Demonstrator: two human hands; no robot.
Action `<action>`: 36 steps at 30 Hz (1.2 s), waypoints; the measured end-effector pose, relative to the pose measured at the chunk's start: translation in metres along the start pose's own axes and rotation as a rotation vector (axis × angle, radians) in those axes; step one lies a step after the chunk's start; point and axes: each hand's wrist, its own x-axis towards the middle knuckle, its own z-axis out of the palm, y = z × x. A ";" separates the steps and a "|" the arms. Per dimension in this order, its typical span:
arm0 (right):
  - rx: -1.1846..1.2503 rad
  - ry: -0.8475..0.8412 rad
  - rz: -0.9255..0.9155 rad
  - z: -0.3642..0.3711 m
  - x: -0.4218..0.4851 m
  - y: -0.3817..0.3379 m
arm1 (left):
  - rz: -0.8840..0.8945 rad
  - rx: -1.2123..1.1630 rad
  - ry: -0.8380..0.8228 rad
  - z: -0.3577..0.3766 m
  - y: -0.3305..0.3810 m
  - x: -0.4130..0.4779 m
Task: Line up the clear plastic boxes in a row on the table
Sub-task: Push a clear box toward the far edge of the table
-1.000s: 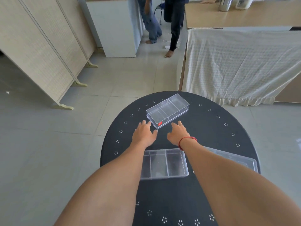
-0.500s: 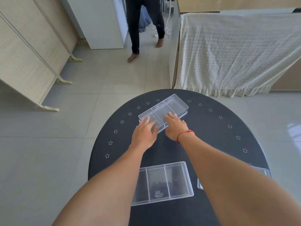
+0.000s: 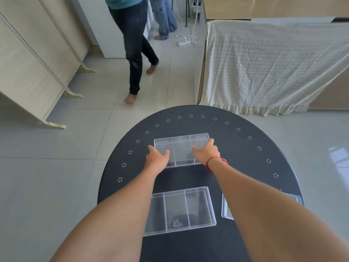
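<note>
Nearest, under the forearms, a clear three-compartment box (image 3: pixel 181 210) lies flat on the black round table (image 3: pixel 245 157); just right of it, a second clear box (image 3: pixel 226 208) is mostly hidden by the right forearm. Farther out, the left hand (image 3: pixel 157 157) and right hand (image 3: pixel 206 152) grasp the ends of a third box (image 3: pixel 181 148), resting between them on the tabletop.

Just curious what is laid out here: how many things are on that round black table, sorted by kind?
Clear three-compartment boxes: 2, the far box held between the left hand and right hand, and the near box.
Clear box mostly hidden under the right forearm: 1, compartments cannot be told.
Total on the table: 3.
</note>
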 end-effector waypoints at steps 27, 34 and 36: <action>0.560 0.122 -0.034 -0.029 -0.012 -0.017 | 0.191 -0.375 0.259 -0.018 0.020 -0.016; 0.525 0.140 0.025 -0.023 -0.018 -0.005 | 0.166 -0.315 0.289 -0.013 0.009 -0.029; 0.491 0.131 0.010 -0.020 -0.021 -0.004 | 0.183 -0.281 0.270 -0.012 0.009 -0.030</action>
